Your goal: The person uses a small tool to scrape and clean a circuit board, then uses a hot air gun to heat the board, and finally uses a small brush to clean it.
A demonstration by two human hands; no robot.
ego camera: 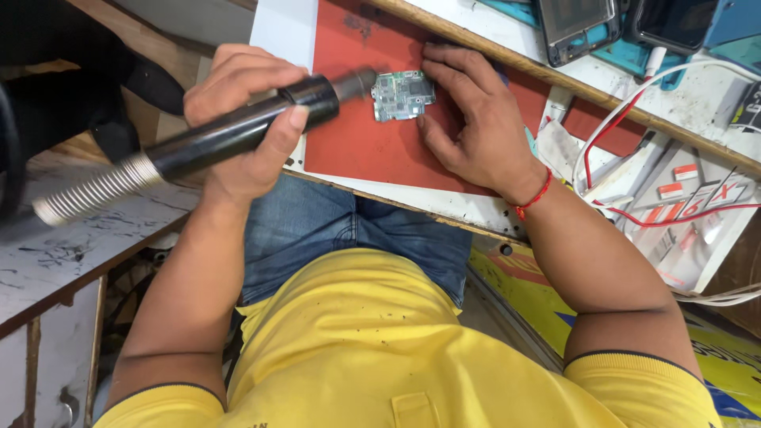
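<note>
head view showed the left hand (238, 119) wrapped tight around a black heat tool (230, 135), its metal tip just beside a small circuit board (403, 95). the board lay on a red mat (357, 143) on the bench. the right hand (472, 119) rested flat on the mat, fingers loosely spread, fingertips touching the board's right edge. a red thread (533, 198) circled that wrist. red and white wires (634, 143) lay well apart to the right.

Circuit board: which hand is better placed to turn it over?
Probably the right hand: it lies open on the red mat, beside the circuit board. The left hand grips the black hot-air tool.
</note>
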